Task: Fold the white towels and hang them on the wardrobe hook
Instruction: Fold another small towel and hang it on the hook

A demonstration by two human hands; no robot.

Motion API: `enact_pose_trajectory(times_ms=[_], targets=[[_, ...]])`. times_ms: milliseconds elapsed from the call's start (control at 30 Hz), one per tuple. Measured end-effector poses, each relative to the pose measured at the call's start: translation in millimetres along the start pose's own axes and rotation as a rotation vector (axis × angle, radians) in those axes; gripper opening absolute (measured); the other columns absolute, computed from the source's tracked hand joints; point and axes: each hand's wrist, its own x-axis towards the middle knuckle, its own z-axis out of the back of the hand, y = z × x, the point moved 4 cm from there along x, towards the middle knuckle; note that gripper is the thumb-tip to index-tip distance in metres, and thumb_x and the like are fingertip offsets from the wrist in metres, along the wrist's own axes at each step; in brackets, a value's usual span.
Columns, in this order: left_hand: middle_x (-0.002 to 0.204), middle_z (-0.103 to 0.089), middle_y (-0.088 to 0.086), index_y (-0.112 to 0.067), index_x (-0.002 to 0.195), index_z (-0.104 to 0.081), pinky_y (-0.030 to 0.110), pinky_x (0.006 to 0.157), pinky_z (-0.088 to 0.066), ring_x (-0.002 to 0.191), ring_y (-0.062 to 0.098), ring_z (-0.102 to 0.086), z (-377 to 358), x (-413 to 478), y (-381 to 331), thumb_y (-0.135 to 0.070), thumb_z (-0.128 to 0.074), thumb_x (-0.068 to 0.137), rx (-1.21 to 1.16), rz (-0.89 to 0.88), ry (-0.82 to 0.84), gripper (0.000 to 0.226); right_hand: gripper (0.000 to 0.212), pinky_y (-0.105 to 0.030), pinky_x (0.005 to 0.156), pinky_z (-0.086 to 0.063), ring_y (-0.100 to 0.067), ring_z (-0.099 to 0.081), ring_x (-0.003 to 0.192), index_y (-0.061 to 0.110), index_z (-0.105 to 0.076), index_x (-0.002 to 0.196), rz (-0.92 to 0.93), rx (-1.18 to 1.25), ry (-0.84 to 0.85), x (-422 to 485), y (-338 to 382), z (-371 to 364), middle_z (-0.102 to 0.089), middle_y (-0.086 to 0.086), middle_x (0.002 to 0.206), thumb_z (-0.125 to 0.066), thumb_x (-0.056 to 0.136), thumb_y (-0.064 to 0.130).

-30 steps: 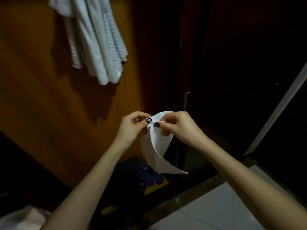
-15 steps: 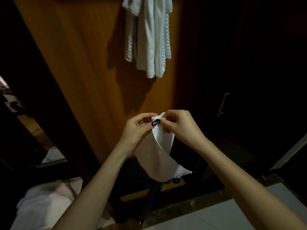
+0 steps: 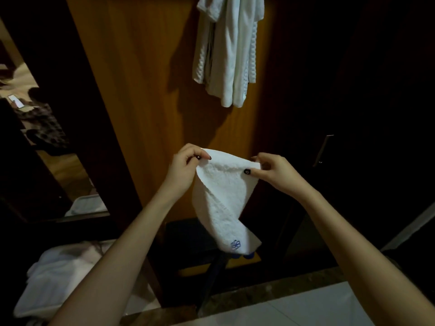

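White towel point(image 3: 221, 198) | left hand point(image 3: 183, 168) pinches one top corner | right hand point(image 3: 275, 172) pinches other

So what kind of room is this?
Probably a hotel room: white towels hang on the wooden wardrobe, the small towel carries a blue embroidered logo, and white linen lies heaped nearby.

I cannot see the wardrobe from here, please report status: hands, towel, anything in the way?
Left hand, right hand: each pinches a top corner. Small white towel hangs free below them. Hung towels above; nothing seen in the way.
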Motion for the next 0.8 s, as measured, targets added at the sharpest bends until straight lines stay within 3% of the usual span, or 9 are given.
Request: enact_pose_trajectory(times_ms=[67,133,233,367,433,500,600,700,800], targets=[[0.099,-0.051,-0.008,-0.013,0.088,-0.064,0.004,0.081,-0.04,0.09,-0.012,-0.052,-1.6,-1.3,3.9,0.011,-0.046,0.091,0.024,0.007,0.005,0.03,0.036,-0.041,0.066,-0.042,-0.027,-0.056,0.073,-0.001,-0.05,0.081,0.04,0.11,-0.063,1.4,9.1,4.8,-0.06,-0.016,0.083,-0.069,0.088,0.029],[0.104,-0.046,-0.01,-0.014,0.095,-0.061,0.007,0.075,-0.044,0.085,-0.011,-0.054,-6.0,-2.3,6.8,0.007,-0.056,0.089,-0.008,0.011,0.029,0.023,0.032,-0.035,0.063,-0.036,-0.02,-0.047,0.07,0.001,-0.046,0.079,0.072,0.201,-0.137,4.3,18.1,13.2,-0.05,-0.013,0.077,-0.069,0.089,0.021],[0.109,-0.042,-0.016,-0.02,0.099,-0.055,0.012,0.063,-0.045,0.071,-0.001,-0.054,-13.3,1.0,4.7,0.007,-0.063,0.084,-0.02,0.0,0.042,0.031,0.019,-0.035,0.065,-0.044,-0.017,-0.052,0.076,0.01,-0.051,0.089,0.11,0.352,-0.236,7.9,30.7,27.6,-0.054,-0.002,0.087,-0.07,0.087,0.01],[0.104,-0.056,-0.011,-0.024,0.09,-0.065,0.016,0.074,-0.05,0.088,0.004,-0.061,-13.6,6.6,-4.4,0.008,-0.065,0.082,-0.143,-0.014,0.014,0.034,0.028,-0.033,0.091,-0.05,-0.013,-0.059,0.108,0.022,-0.063,0.113,0.127,0.411,-0.259,5.1,32.3,41.5,-0.06,0.019,0.114,-0.067,0.089,0.007],[0.094,-0.065,-0.006,-0.022,0.084,-0.07,0.014,0.075,-0.048,0.086,-0.001,-0.062,-12.7,10.1,-7.2,0.009,-0.064,0.082,-0.176,-0.018,0.01,0.032,0.023,-0.037,0.089,-0.054,-0.016,-0.063,0.108,0.026,-0.071,0.101,0.096,0.513,-0.214,1.9,27.4,43.1,-0.067,0.016,0.107,-0.065,0.091,0.007],[0.096,-0.064,-0.006,-0.021,0.087,-0.069,0.013,0.077,-0.048,0.088,-0.003,-0.062,-17.8,14.9,-10.4,0.007,-0.063,0.085,-0.184,-0.007,0.059,0.029,0.031,-0.036,0.082,-0.055,-0.018,-0.065,0.102,0.03,-0.075,0.09,0.069,0.578,-0.193,0.2,23.2,43.1,-0.07,0.012,0.1,-0.059,0.093,0.004],[0.106,-0.056,-0.008,-0.024,0.095,-0.063,0.027,0.08,-0.055,0.092,0.017,-0.064,-32.9,21.3,-17.0,0.004,-0.06,0.088,-0.206,0.022,0.166,0.029,0.039,-0.037,0.084,-0.054,-0.024,-0.063,0.108,0.032,-0.076,0.093,0.054,0.622,-0.268,0.6,14.4,49.2,-0.07,0.008,0.106,-0.051,0.094,0.002],[0.113,-0.053,-0.005,-0.027,0.099,-0.059,0.049,0.087,-0.054,0.099,0.038,-0.062,-38.8,33.4,-33.3,0.003,-0.06,0.089,-0.199,-0.021,0.189,0.032,0.043,-0.034,0.081,-0.056,-0.022,-0.063,0.113,0.048,-0.064,0.117,-0.003,0.945,-0.21,-3.3,3.5,44.7,-0.061,0.007,0.128,-0.054,0.096,0.012],[0.119,-0.055,0.005,-0.023,0.102,-0.059,0.055,0.094,-0.049,0.103,0.037,-0.061,-37.9,47.3,-41.9,0.003,-0.06,0.089,-0.209,-0.014,0.135,0.029,0.048,-0.039,0.086,-0.057,-0.017,-0.061,0.118,0.059,-0.056,0.122,-0.038,0.984,-0.074,-13.8,-7.3,21.0,-0.051,0.014,0.138,-0.058,0.094,0.019]])
